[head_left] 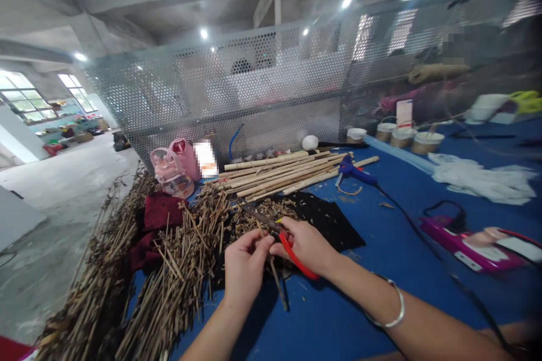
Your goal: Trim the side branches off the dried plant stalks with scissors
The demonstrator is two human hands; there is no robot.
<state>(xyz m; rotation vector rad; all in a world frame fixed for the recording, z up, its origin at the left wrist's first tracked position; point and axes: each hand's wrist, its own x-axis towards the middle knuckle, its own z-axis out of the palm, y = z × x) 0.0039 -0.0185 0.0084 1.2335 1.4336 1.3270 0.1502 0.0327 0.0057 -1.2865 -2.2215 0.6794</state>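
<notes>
Between the fingers of my left hand [245, 265] a thin dry stem [277, 282] is pinched, its lower end slanting down over the blue table [313, 316]. My right hand [307, 245] is closed around red-handled scissors [292, 254], whose dark blades point up and left, just above the stem. Both hands are close together over a black cloth [334, 223] strewn with dry plant bits [262, 211]. Left of my hands lies a large heap of dry stalks [182, 259].
Pale sticks [288, 175] lie behind my hands, beside a blue glue gun [355, 172]. A pink bottle [182, 158] stands back left. At right are a magenta power strip [474, 245], white plastic [483, 177] and tubs [427, 141]. A perforated metal screen [237, 90] rises behind.
</notes>
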